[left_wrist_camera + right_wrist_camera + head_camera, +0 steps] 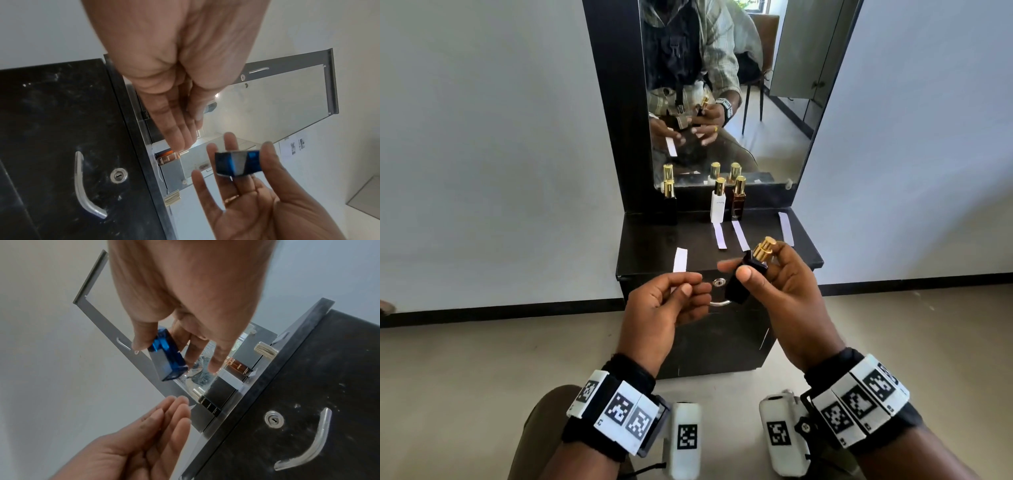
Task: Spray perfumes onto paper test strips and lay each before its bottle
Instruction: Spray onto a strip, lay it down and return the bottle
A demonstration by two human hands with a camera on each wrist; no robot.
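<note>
My right hand (734,270) grips a dark blue perfume bottle (739,284) with a gold top (763,248), tilted in the air above the cabinet's front edge. The same blue bottle (166,356) shows between thumb and fingers in the right wrist view. My left hand (690,282), just left of the bottle, pinches a white paper strip (680,259) that stands up from thumb and fingers. A black bottle (670,202), a white bottle (717,205) and a brown bottle (738,202) stand by the mirror. Strips (720,234) (740,234) lie before the white and brown bottles.
The black cabinet top (647,246) has another strip (786,228) lying at its right side with no bottle behind it. A mirror (722,85) rises at the back. The cabinet door below carries a lock (719,282) and a metal handle (86,186).
</note>
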